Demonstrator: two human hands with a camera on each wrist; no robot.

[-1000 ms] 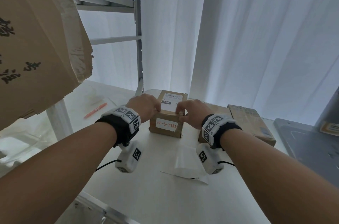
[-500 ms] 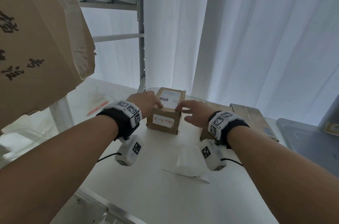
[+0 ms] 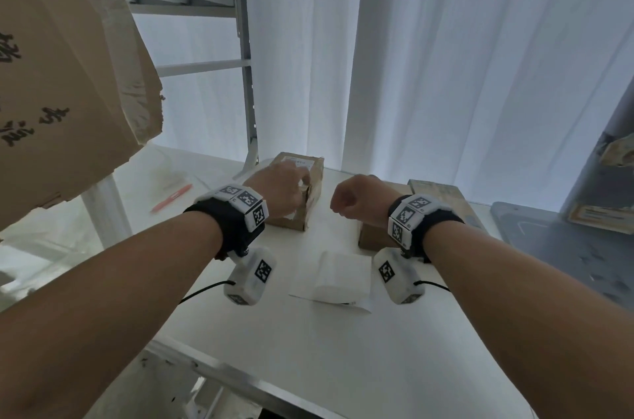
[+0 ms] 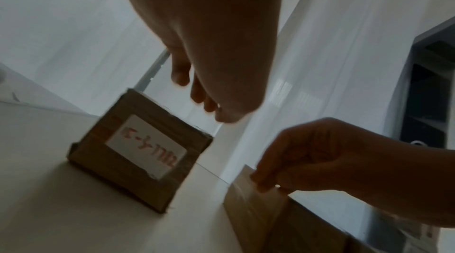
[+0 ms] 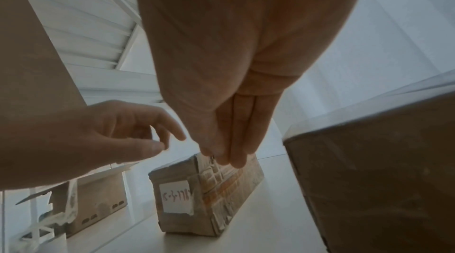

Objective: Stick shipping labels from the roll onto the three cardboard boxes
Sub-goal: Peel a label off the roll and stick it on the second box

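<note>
Seemingly box [image 3: 314,188] lengthwise away, L hand [image 3: 278,194] above.

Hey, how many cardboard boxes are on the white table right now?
3. The small box at the left hand, a second box at the right hand, a third box just right of it. The arms may hide more.
</note>
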